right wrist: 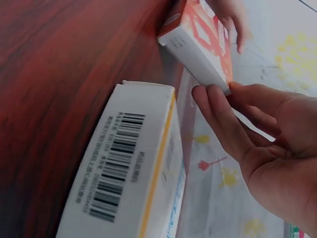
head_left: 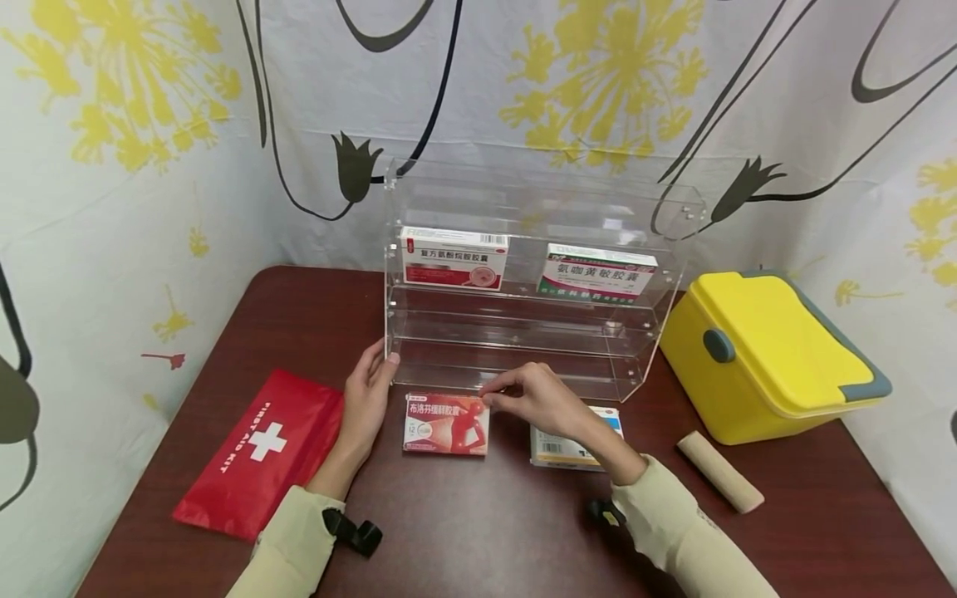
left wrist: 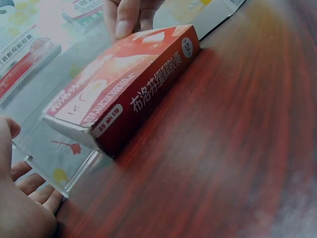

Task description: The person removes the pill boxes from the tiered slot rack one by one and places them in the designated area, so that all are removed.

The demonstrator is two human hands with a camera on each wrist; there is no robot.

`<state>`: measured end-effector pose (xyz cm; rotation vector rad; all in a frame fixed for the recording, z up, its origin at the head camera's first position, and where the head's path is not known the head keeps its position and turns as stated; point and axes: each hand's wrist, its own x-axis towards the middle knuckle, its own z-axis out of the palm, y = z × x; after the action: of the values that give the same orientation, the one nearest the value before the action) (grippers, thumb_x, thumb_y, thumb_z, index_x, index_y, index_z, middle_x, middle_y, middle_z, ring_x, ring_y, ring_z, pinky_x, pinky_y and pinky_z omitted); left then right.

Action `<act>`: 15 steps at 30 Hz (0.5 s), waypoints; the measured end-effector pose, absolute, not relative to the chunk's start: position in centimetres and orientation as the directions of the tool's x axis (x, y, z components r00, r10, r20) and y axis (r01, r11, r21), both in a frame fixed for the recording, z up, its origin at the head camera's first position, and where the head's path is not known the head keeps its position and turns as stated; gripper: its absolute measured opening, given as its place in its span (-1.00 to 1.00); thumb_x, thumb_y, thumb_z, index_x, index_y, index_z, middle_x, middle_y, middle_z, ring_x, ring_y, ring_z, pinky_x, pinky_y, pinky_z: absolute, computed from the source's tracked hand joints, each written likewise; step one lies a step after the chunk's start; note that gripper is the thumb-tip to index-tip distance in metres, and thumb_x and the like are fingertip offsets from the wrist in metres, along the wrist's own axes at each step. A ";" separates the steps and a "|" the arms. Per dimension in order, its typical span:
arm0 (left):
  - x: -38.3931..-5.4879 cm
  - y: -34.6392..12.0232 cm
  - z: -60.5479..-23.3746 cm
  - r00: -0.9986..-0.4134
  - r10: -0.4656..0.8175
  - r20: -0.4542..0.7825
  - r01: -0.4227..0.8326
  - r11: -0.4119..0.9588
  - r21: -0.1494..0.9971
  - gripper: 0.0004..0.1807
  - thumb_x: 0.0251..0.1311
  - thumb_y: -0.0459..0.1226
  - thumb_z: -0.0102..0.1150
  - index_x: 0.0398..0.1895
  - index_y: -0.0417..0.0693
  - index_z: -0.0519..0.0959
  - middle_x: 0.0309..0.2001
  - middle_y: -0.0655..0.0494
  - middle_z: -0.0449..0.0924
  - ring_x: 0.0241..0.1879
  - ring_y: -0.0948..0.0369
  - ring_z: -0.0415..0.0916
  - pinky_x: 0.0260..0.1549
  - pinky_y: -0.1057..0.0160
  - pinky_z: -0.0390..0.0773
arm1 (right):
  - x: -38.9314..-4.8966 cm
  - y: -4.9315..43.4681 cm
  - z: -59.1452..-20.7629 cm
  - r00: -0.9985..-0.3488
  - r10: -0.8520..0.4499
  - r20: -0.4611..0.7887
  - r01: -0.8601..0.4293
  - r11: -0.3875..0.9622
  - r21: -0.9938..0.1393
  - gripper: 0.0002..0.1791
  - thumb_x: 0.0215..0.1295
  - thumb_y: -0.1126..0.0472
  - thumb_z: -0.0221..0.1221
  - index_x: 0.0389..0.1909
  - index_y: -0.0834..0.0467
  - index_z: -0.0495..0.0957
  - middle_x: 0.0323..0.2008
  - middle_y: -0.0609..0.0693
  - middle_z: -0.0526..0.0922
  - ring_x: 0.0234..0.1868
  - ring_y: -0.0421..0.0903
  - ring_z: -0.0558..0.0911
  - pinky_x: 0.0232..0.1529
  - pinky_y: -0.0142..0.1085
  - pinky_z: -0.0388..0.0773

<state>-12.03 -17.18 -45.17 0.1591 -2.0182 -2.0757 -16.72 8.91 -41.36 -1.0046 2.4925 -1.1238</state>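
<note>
A clear acrylic display rack (head_left: pixel 516 332) stands on the table, two medicine boxes on its upper tier: a red-and-white one (head_left: pixel 453 260) and a green-and-pink one (head_left: pixel 598 274). My left hand (head_left: pixel 368 390) grips the rack's left side panel, thumb and fingers on either side of it in the left wrist view. In front of the rack is a red-and-white capsule box (head_left: pixel 446 425), printed face up. Thumb and fingertips of my right hand (head_left: pixel 540 403) pinch its far right corner. Partly under my right forearm lies a white medicine box (head_left: pixel 568 453) with a barcode (right wrist: pixel 119 163).
On the left lies a red first aid pouch (head_left: pixel 262 453). A yellow lidded box (head_left: pixel 770 349) with grey trim stands to the right, a short beige cylinder (head_left: pixel 720 472) before it. A patterned curtain (head_left: pixel 478 100) hangs behind the table (head_left: pixel 463 531).
</note>
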 end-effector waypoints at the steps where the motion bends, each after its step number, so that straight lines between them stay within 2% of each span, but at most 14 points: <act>1: -12.0 -17.2 -45.2 -0.965 -0.249 0.088 0.095 -0.016 0.995 -0.49 0.42 -0.26 0.07 0.37 -0.23 0.33 0.30 -0.18 0.39 0.27 0.07 0.37 0.24 0.14 0.34 | -16.8 8.8 -41.5 -0.740 -0.669 0.064 -0.494 0.478 -0.726 -0.88 0.31 0.22 0.28 -0.20 0.08 0.76 -0.30 -0.18 0.73 -0.41 -0.24 0.59 -0.39 -0.37 0.53; 7: -12.0 -17.1 -45.2 -0.964 -0.249 0.088 0.097 -0.022 0.995 -0.50 0.43 -0.27 0.06 0.37 -0.25 0.33 0.30 -0.21 0.39 0.27 0.04 0.37 0.24 0.14 0.34 | -16.6 8.2 -42.6 -0.738 -0.669 0.089 -0.520 0.480 -0.707 -0.89 0.32 0.27 0.26 -0.23 0.16 0.75 -0.30 -0.11 0.73 -0.36 -0.25 0.64 -0.34 -0.38 0.58; 15: -12.0 -17.1 -45.1 -0.965 -0.246 0.093 0.101 -0.021 0.995 -0.50 0.43 -0.27 0.05 0.38 -0.25 0.32 0.30 -0.20 0.38 0.28 0.03 0.36 0.24 0.14 0.33 | -16.6 7.7 -43.3 -0.744 -0.655 0.132 -0.566 0.512 -0.646 -0.92 0.29 0.30 0.28 -0.30 0.16 0.75 -0.35 -0.10 0.73 -0.36 -0.33 0.62 -0.34 -0.40 0.58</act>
<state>-11.96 -17.13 -45.13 0.1539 -2.0108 -2.0804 -16.62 7.72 -43.31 -1.0628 2.6176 -1.0463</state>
